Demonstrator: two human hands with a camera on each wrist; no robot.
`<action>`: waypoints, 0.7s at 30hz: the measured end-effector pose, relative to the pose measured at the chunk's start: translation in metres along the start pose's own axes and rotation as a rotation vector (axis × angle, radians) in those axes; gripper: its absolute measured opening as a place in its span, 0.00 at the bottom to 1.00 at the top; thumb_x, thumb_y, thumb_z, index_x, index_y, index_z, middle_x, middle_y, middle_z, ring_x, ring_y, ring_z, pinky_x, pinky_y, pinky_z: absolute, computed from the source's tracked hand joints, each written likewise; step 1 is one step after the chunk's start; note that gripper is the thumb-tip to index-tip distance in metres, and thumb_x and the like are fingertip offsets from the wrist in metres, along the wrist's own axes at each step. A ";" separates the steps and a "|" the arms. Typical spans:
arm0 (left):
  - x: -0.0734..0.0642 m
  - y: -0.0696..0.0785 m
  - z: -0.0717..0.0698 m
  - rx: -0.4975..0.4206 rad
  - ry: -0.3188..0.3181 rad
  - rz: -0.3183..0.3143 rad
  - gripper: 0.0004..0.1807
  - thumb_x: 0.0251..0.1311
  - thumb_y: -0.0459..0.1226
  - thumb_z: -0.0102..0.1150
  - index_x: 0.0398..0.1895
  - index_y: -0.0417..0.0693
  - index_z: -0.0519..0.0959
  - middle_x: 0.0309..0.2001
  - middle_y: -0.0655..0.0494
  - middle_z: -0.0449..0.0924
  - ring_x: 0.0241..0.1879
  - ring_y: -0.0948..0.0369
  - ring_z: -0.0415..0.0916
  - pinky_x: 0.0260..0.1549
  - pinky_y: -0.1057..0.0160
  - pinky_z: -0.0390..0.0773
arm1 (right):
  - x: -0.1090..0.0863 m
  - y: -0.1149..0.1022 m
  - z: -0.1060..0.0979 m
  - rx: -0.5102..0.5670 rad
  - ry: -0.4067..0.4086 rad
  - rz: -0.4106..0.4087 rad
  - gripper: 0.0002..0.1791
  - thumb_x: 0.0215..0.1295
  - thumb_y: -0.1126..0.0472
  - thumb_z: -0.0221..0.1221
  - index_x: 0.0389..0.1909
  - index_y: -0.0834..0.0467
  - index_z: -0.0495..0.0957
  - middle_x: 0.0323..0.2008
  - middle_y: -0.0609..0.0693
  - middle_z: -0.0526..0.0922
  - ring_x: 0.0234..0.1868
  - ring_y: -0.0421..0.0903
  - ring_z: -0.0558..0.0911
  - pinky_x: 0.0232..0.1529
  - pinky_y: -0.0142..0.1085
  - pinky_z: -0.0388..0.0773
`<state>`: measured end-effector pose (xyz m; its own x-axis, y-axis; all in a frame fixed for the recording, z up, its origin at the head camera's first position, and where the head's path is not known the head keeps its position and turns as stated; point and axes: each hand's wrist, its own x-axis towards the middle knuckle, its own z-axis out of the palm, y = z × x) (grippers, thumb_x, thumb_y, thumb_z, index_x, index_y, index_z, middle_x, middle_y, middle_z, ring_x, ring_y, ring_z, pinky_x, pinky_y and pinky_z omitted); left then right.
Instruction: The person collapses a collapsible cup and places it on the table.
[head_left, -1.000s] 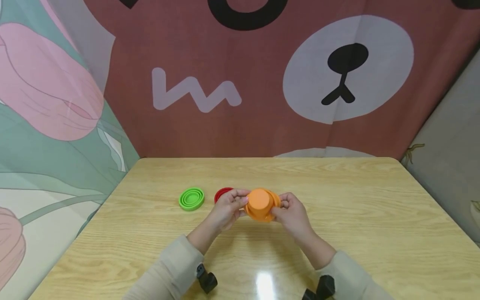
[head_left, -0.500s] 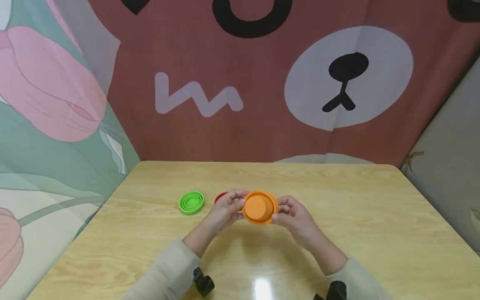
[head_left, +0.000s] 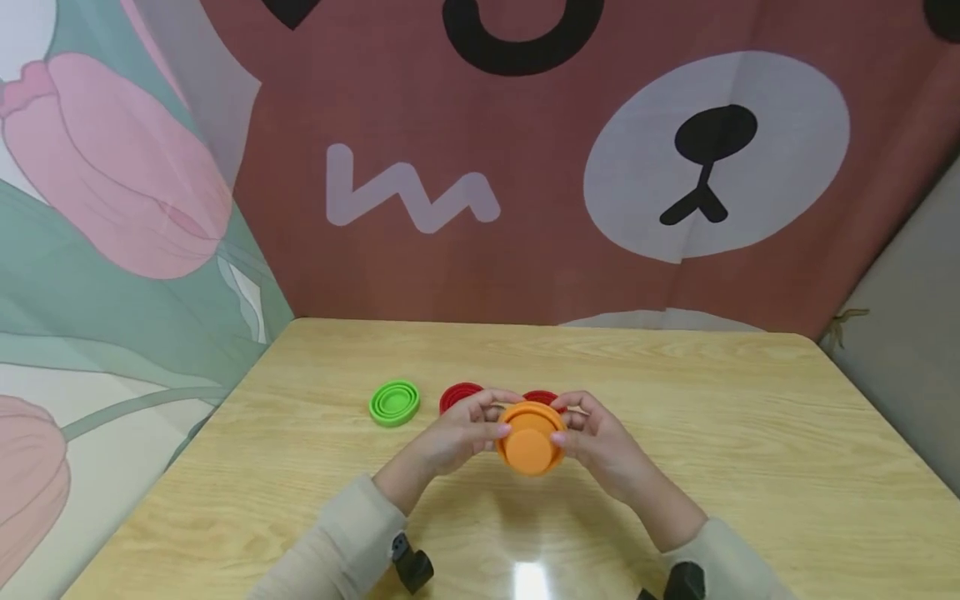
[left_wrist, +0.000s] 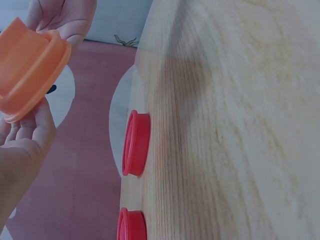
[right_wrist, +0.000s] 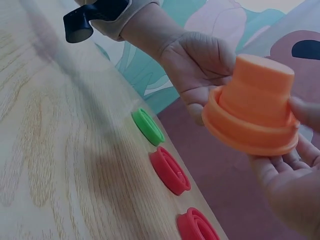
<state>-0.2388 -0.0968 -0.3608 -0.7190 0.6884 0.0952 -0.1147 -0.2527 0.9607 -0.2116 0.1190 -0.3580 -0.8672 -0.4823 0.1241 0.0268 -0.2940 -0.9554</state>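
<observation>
An orange collapsible cup (head_left: 531, 448) is held up over the table between both hands, its narrow base turned toward me and its wide rim away. In the right wrist view the orange cup (right_wrist: 260, 95) shows a stepped wall, with the outer ring folded round the lower part. My left hand (head_left: 459, 433) pinches the left side of the rim, thumb on the near face and fingers behind. On the opposite side my right hand (head_left: 600, 446) grips the rim the same way, its thumb pressing near the folded ring.
Behind the hands, two flattened red collapsible cups, one on the left (head_left: 456, 395) and one on the right (head_left: 540, 396), lie on the wooden table (head_left: 750, 467). A flattened green cup (head_left: 394, 403) lies farther left. A printed curtain (head_left: 525, 250) hangs behind the table.
The orange cup has come lower and nearer, its base tilting toward me. Its outer ring, uneven earlier, now looks round. The right red cup has come into sight behind it.
</observation>
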 end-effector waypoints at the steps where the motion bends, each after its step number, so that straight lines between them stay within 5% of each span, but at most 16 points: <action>1: 0.000 0.000 0.001 0.010 0.003 -0.010 0.22 0.55 0.32 0.52 0.52 0.34 0.62 0.39 0.47 0.73 0.36 0.58 0.73 0.35 0.64 0.75 | 0.000 0.000 -0.001 0.005 -0.017 0.002 0.14 0.57 0.72 0.51 0.42 0.58 0.62 0.34 0.51 0.72 0.34 0.43 0.75 0.37 0.34 0.74; 7: 0.001 0.000 0.002 0.057 -0.011 -0.054 0.21 0.53 0.29 0.52 0.50 0.29 0.61 0.37 0.51 0.73 0.33 0.60 0.73 0.31 0.66 0.75 | 0.001 0.000 -0.003 0.003 -0.086 0.030 0.12 0.57 0.72 0.51 0.39 0.58 0.61 0.33 0.51 0.75 0.34 0.44 0.77 0.37 0.34 0.75; 21: -0.002 -0.002 0.002 0.141 -0.089 -0.034 0.22 0.50 0.29 0.57 0.46 0.27 0.62 0.34 0.50 0.74 0.30 0.60 0.73 0.29 0.64 0.76 | -0.002 0.000 -0.004 -0.077 -0.173 0.033 0.15 0.53 0.71 0.56 0.38 0.61 0.61 0.31 0.53 0.72 0.30 0.43 0.76 0.32 0.32 0.76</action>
<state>-0.2355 -0.0958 -0.3622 -0.6523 0.7538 0.0791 -0.0361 -0.1351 0.9902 -0.2119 0.1229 -0.3590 -0.7680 -0.6272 0.1298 0.0104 -0.2148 -0.9766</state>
